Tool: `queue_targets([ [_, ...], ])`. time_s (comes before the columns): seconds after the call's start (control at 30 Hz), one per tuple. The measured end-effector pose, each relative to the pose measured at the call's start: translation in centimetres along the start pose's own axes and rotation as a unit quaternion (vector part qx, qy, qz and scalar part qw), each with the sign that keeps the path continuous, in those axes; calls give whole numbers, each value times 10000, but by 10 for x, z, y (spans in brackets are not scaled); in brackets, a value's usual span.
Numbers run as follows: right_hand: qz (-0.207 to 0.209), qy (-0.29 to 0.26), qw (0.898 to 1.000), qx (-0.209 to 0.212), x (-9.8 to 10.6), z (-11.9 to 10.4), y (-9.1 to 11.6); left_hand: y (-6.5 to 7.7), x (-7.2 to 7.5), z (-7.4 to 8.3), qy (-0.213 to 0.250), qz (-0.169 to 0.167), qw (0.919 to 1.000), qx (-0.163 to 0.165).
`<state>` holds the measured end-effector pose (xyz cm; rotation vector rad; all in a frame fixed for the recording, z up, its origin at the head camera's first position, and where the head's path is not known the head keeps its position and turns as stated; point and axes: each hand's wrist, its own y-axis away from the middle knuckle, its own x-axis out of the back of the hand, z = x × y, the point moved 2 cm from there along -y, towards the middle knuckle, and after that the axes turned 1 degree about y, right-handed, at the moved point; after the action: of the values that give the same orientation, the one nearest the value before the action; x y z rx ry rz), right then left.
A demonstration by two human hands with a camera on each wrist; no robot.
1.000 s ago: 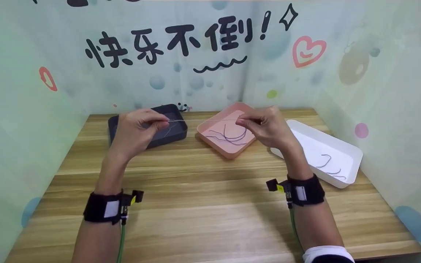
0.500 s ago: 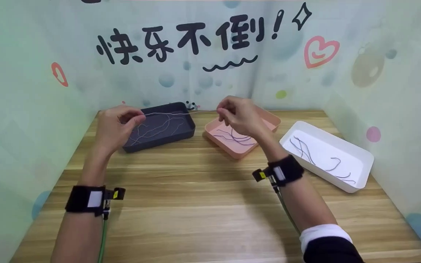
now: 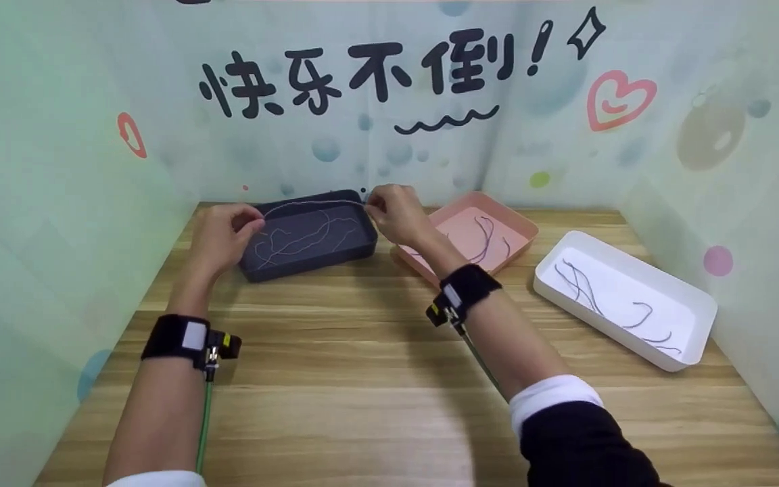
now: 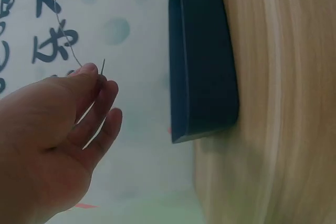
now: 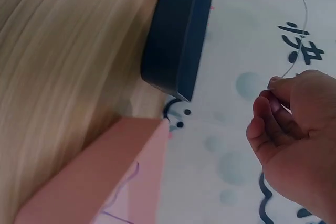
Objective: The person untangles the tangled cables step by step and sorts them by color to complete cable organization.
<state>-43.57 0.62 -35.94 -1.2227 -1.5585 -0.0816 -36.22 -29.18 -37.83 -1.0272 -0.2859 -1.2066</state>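
Observation:
A thin pale string (image 3: pixel 315 201) stretches between both hands above the dark tray (image 3: pixel 308 261), bowing upward a little. My left hand (image 3: pixel 220 233) pinches one end between thumb and forefinger at the tray's left side; a short tip pokes past the fingers (image 4: pixel 89 68) in the left wrist view. At the tray's right back corner, my right hand (image 3: pixel 399 215) pinches the other end, its remaining fingers curled. Inside the dark tray lie several similar pale strings (image 3: pixel 308 237).
A pink tray (image 3: pixel 454 211) with several purplish strings (image 3: pixel 487 237) stands right of the dark one, partly behind the right forearm. Farther right is a white tray (image 3: pixel 599 323) holding several dark strings (image 3: pixel 585 291). A printed curtain (image 3: pixel 389 149) closes off the table's back.
Both hands have shifted left relative to the trays, the right one from over the pink tray to the dark tray. The string, straight before, now arches. The head view has turned left.

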Motion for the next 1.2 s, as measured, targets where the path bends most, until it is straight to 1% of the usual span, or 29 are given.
queue_targets([
  [0.1,2,197,9996,-199,-14,2,-3,-2,-8,-7,-99,-83,9997,211],
  [0.2,-152,496,9971,-563,-26,6,-2,-1,-16,-12,-193,-168,9983,517],
  [0.3,-322,1002,9902,-916,-36,10,1,3,-25,-15,-320,-327,9950,889],
  [0.4,-506,1590,9793,-1148,-46,12,5,8,-31,-16,-531,-495,9906,1163],
  [0.47,-634,1905,9711,-1287,-50,16,9,9,-37,-15,-668,-588,9880,1263],
  [0.53,-755,2021,9666,-1382,-52,19,12,9,-43,-13,-780,-657,9862,1303],
  [0.6,-816,2015,9656,-1425,-53,22,14,9,-48,-10,-841,-714,9849,1332],
  [0.67,-819,1928,9674,-1424,-52,24,17,7,-52,-8,-858,-757,9845,1326],
  [0.77,-725,1803,9721,-1311,-47,27,21,5,-56,-4,-804,-790,9854,1274],
  [0.83,-633,1661,9766,-1209,-43,28,25,4,-58,-2,-749,-746,9877,1148],
  [0.9,-537,1475,9823,-1022,-39,28,29,4,-59,1,-729,-680,9904,960],
  [1.0,-485,1070,9908,-673,-33,25,34,6,-57,6,-758,-570,9939,566],
  [1.07,-509,790,9947,-423,-28,22,39,7,-56,11,-796,-577,9947,287],
  [1.13,-591,552,9966,-186,-22,19,45,9,-56,19,-771,-565,9954,-30],
  [1.2,-636,434,9970,35,-13,17,54,12,-56,28,-730,-556,9952,-346],
])
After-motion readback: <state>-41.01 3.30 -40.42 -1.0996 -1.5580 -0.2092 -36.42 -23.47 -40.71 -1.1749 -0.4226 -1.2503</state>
